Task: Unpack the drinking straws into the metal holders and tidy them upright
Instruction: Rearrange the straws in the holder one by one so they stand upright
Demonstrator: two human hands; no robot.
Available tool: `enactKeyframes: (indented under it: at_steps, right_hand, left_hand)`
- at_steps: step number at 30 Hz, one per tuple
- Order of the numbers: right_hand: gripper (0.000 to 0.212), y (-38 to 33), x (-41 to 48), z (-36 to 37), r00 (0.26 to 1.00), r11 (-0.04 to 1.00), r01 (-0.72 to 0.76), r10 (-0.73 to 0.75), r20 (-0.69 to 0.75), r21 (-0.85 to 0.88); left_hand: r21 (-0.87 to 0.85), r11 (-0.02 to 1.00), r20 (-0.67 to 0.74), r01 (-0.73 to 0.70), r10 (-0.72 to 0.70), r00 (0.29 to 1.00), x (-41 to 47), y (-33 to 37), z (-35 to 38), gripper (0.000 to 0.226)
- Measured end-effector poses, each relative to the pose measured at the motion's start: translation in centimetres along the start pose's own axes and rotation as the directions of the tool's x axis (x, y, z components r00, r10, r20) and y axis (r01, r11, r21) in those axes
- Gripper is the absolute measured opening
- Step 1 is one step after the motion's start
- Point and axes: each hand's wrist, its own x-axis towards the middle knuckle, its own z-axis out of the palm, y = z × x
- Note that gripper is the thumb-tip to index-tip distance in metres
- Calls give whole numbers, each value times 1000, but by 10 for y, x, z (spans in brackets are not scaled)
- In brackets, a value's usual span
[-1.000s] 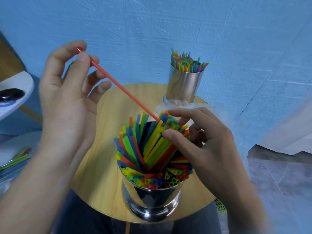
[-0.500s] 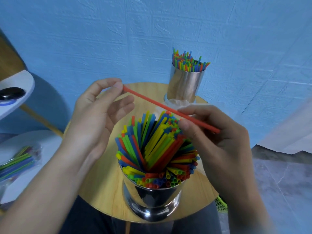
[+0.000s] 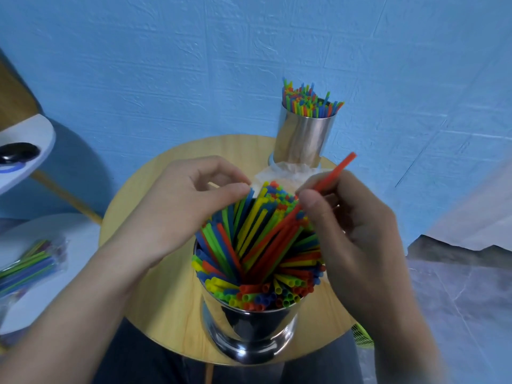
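Right hand (image 3: 360, 225): pinches red straw (image 3: 336, 170) mid-length, lower end poked into bundle (image 3: 263, 239) in near holder (image 3: 249, 331). Left hand (image 3: 180, 200): curled at blue straw tips (image 3: 250, 193), grip unclear. Handles light, thin, bendy, slick; prob. best pinched low, close to bundle, gently.

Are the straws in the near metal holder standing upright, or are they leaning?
Leaning. In the near holder the straws fan out and cross at many angles; those in the far holder stand nearly straight.

A modest room with blue textured wall (image 3: 166, 65) and round wooden table (image 3: 171, 322)
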Motion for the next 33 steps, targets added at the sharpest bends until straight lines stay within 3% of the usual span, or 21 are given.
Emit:
enactKeyframes:
  at_steps: [2,6,11,14,17,23,25,28,33]
  right_hand:
    - [11,1,-1,1,999,999,-33,33,-3,9]
    - [50,4,0,1,998,998,-59,59,-21,25]
    - [10,6,1,2,999,993,-32,34,13,-113]
    - [17,6,1,3,999,991,-23,28,36,-130]
    - [11,7,2,2,998,995,-36,41,51,-97]
    - [11,6,1,2,998,995,-35,40,58,-98]
    - [12,6,0,2,997,994,-35,42,62,-102]
    - [12,6,0,2,997,993,-40,47,65,-107]
    - [9,7,-1,2,996,991,-63,69,55,-117]
  left_hand:
    - [14,999,-35,-31,32,999,0,0,0,6]
    - [92,993,-103,-71,80,991,0,-4,0,5]
    - [185,977,-128,-103,128,983,-1,-2,0,8]
    - [185,973,-107,-141,162,981,0,1,1,9]
    - [162,969,-96,-186,204,974,1,3,2,11]
    - [125,943,-178,-309,327,928,1,10,-1,13]
    - [140,934,-129,-328,345,930,2,10,-3,9]
    - [136,951,12,-277,278,960,3,11,-3,7]
    - [181,968,124,-175,155,980,5,2,-2,23]
